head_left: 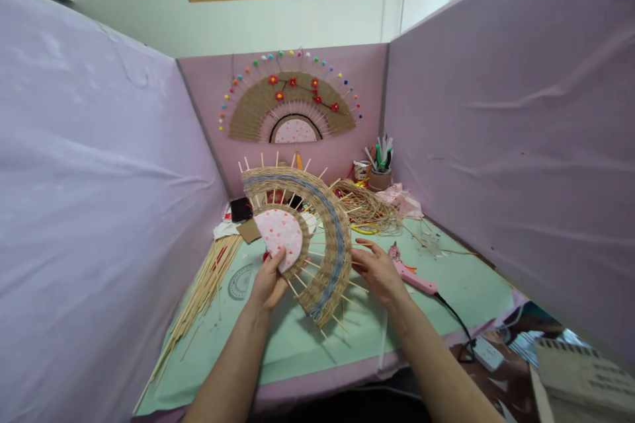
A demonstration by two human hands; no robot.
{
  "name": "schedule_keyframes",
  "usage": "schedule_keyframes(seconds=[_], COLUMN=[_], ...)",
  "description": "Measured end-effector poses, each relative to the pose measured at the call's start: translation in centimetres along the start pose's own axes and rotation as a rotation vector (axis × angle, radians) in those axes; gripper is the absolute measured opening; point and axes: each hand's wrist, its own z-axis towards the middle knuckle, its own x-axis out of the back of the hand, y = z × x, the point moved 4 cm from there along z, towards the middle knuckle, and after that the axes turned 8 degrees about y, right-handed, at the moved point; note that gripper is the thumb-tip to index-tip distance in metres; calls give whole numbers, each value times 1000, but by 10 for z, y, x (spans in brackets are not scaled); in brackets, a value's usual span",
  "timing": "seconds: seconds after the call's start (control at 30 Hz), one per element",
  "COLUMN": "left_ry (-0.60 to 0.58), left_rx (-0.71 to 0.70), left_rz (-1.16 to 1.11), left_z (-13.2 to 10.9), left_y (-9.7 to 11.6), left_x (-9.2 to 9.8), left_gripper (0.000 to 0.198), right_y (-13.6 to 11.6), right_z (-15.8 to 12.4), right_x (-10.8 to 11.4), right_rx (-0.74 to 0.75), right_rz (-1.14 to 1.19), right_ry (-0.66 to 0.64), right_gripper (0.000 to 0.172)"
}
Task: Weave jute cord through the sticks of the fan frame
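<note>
A half-round woven fan (317, 231) of tan cord with a blue band and wooden sticks poking out is held upright over the green mat (307, 344). Its middle is a pink dotted half-disc (278, 232). My left hand (268, 281) pinches the lower edge of that pink middle, thumb on the front. My right hand (380, 271) sits at the fan's right rim, fingers stretched out and touching the stick ends.
A bundle of wooden sticks (203, 291) lies at the left of the mat. A pink glue gun (411, 274) with a black cord lies right of my hand. Loose tan cord (367, 208) and a pen cup (380, 172) stand behind. A finished fan (292, 109) hangs on the back partition.
</note>
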Motion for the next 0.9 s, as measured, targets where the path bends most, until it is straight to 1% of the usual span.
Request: schedule_keyframes(seconds=[0.07, 0.13, 0.2, 0.23, 0.4, 0.53, 0.63, 0.7, 0.77, 0.83, 0.9], left_ry=[24, 49, 60, 59, 57, 77, 114, 144, 147, 141, 147], left_rx=[-22, -45, -55, -54, -65, -75, -108, -160, -187, -199, -212], left_rz=[-24, -58, -86, -92, -100, -139, -184, -231, -258, -265, -264], left_z=[2, 4, 5, 5, 4, 5, 7, 8, 9, 9, 10], left_y=[2, 3, 3, 2, 2, 5, 9, 13, 15, 16, 17], left_x=[2, 4, 5, 5, 4, 4, 5, 7, 7, 8, 10], left_gripper=[32, 33, 33, 33, 35, 35, 35, 37, 36, 34, 34], right_y=[2, 7, 11, 13, 16, 11, 13, 19, 27, 35, 39], right_z=[-4, -9, -14, -15, -15, -11, -13, -17, -21, -25, -27], right_x=[-3, -8, -14, -16, -19, -12, -11, -15, -20, -27, -34], right_rx=[-77, -149, -171, -165, -89, -67, -112, -158, -205, -226, -222], right_rz=[5, -7, -30, -51, -161, -135, -68, -61, -84, -110, -124], right_ry=[-36, -102, -159, -168, -77, -23, -62, -118, -159, -167, -145], right_gripper=[50, 48, 45, 45, 47, 49, 55, 56, 54, 52, 51])
